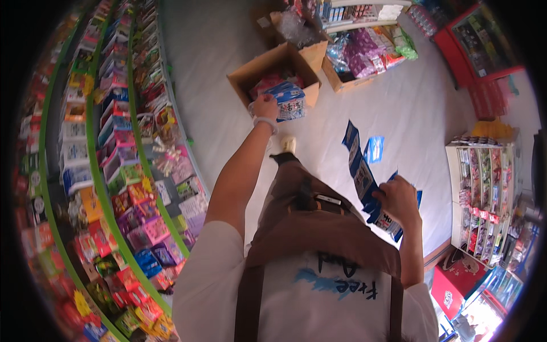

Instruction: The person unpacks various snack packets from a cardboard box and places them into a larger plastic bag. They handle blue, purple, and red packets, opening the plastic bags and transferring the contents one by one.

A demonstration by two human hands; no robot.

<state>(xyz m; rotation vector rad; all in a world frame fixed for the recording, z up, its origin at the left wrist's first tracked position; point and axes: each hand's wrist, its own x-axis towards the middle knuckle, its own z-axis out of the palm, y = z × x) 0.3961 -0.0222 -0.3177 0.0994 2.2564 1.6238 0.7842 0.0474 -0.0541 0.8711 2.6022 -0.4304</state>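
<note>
My left hand (pixel 266 107) grips a bundle of blue-and-white snack packets (pixel 291 102) at its near-left edge. The bundle is over the near side of an open cardboard box (pixel 239 83), partly covering pink and red packages (pixel 270 82) inside. Off to the right, my right hand (pixel 398 199) is closed around a dangling strip of dark-blue packets (pixel 362 177), which bears large writing. Other packets of the same kind stick out below and beside its fingers. A light-blue packet (pixel 374 149) shows beyond the strip, apparently on the floor.
Tiered snack shelves (pixel 92 141) with green edging run along my left. Beyond the box stand another carton (pixel 314 53) with clear plastic and a shallow carton (pixel 348 83) of bagged goods. A white display rack (pixel 455 192) and a red cooler (pixel 459 55) are at right.
</note>
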